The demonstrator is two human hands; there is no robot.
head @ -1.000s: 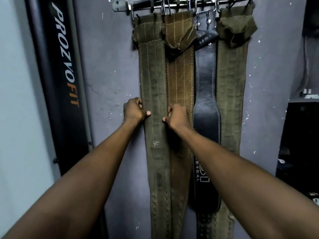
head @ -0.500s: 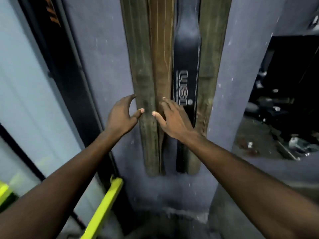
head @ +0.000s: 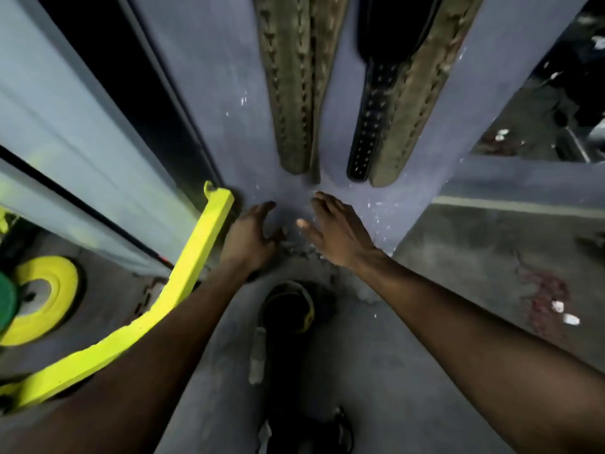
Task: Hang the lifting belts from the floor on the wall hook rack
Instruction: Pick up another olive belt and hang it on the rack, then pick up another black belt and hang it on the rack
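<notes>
The lower ends of several lifting belts hang against the grey wall: an olive belt (head: 288,93), a brown one (head: 322,60) behind it, a black belt (head: 368,126) and another olive belt (head: 404,119). The hook rack is out of view above. My left hand (head: 250,237) and my right hand (head: 334,231) reach down below the belt tips, both open with fingers spread and holding nothing. On the floor under my arms lies a dark belt (head: 288,322) with a yellowish edge, partly in shadow.
A bright yellow metal bar (head: 183,290) angles along the floor at the left, by yellow (head: 42,299) and green (head: 6,299) weight plates. A black panel (head: 124,60) stands against the left wall. Concrete floor with debris (head: 563,312) spreads right.
My view has tilted down from the rack to the floor. Both hands let go of the hanging olive belt, opened, and dropped below the belt tips toward the floor.
</notes>
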